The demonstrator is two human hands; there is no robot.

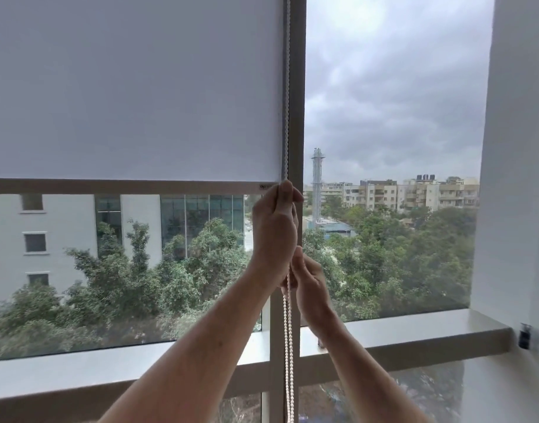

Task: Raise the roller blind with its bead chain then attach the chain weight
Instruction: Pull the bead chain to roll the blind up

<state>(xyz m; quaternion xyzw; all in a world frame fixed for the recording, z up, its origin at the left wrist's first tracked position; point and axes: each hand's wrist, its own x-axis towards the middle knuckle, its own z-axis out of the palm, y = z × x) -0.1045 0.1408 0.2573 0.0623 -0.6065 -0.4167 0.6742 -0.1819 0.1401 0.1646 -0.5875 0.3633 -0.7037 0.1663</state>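
The person is standing at the window with both arms stretched up toward the bead chain (287, 96), which is hanging down along the upright window post (298, 87) at the right edge of the roller blind (134, 87). The left hand (274, 233) is sitting higher, its fingers curling round the chain right at the blind's bottom bar (124, 186), where the thumb and fingertips are pinching it. The right hand (309, 285) is gripping the same chain lower down, just beneath and a little behind the left wrist, fingers folding in around the beads. Below the hands, the two white strands are dropping close together, straight down past the sill (414, 337) and out of the bottom of view. The blind is covering the upper part of the left pane, its lower edge lying roughly level with the top hand. Through the glass, trees (201, 270), a pale building (63, 233) and a grey cloudy sky (393, 87) are showing. On the white wall (515, 178) to the right, a small dark fitting (524, 335) is sitting near the end of the sill; I cannot make out what it is.
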